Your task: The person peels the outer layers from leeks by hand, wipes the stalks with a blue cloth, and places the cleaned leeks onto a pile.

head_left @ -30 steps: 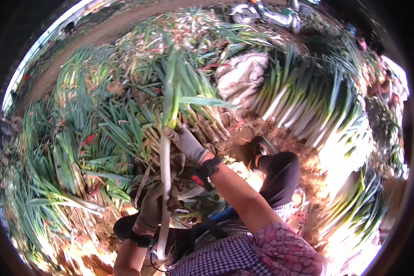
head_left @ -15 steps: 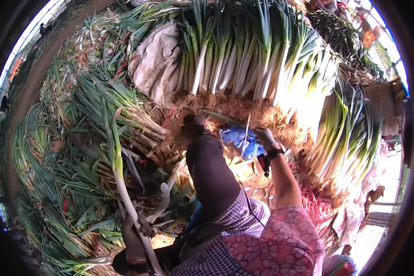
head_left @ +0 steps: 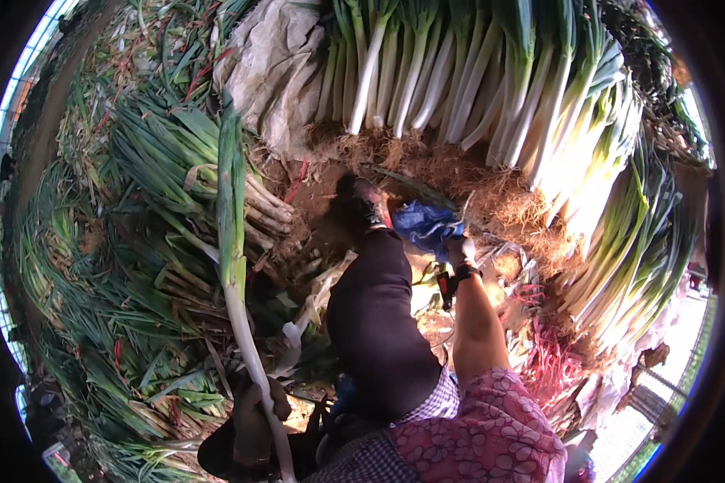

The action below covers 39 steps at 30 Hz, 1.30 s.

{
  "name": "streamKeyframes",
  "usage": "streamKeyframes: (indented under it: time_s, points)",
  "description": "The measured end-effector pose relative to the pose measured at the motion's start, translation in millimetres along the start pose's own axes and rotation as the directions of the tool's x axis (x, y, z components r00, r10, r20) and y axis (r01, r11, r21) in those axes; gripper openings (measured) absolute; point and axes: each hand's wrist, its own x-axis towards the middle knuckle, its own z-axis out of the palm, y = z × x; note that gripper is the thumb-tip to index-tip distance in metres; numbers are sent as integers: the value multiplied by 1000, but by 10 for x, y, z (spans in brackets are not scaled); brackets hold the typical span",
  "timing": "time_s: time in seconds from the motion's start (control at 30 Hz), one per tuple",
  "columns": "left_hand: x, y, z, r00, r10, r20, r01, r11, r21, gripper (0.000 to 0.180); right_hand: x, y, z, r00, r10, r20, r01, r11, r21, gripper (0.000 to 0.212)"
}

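A long leek [head_left: 242, 310] with a white shaft and green leaves stands slantwise at my left. My left hand [head_left: 254, 423], in shadow, is closed around its lower white part. My right hand [head_left: 461, 251], wearing a dark wrist band, reaches out at centre right. Its fingers are curled beside a crumpled blue plastic sheet [head_left: 423, 227]. A thin pale strip [head_left: 466, 205] rises by those fingers; whether they grip it or the plastic, I cannot make out. Below the wrist hangs a small black and red object [head_left: 445, 288].
A row of trimmed leeks [head_left: 451, 80] stands roots-down at the back, beside a pale sack [head_left: 278, 76]. More leeks lean at the right [head_left: 628, 249]. A bundle [head_left: 250, 201] and heaped leaves [head_left: 97, 298] lie left. Red ties [head_left: 548, 350] lie right of my arm.
My view has shifted, so the back row appears larger and higher. The leek in my left hand stands more upright and further right. My right hand stays beside the blue plastic.
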Motion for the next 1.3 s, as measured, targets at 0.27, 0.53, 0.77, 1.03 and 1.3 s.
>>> streamKeyframes:
  time_s: [0.27, 0.53, 0.77, 1.03, 1.3]
  points:
    - [-10, 224, -180, 980, 138, 145, -110, 977, -181, 28, -1609, -2632, -1234, 465, -849, -251, 686, 165, 709, 33]
    - [-480, 223, -335, 917, 304, 258, -205, 915, -348, 54, -3846, -3290, -1066, -61, -995, 78, 670, 17, 742, 39]
    - [-877, -9, -434, 895, 376, 239, -345, 924, -162, 43, -4388, -3099, 78, 221, -975, 6, 311, 76, 947, 9]
    - [-1330, -304, -772, 945, 308, 110, -272, 927, -260, 43, -4169, -3255, -133, -18, -992, -122, 907, -68, 415, 36]
    - [-1494, -317, -762, 937, 334, 98, -303, 921, -244, 29, -4643, -2966, 280, -149, -939, -311, 860, -278, 428, 26]
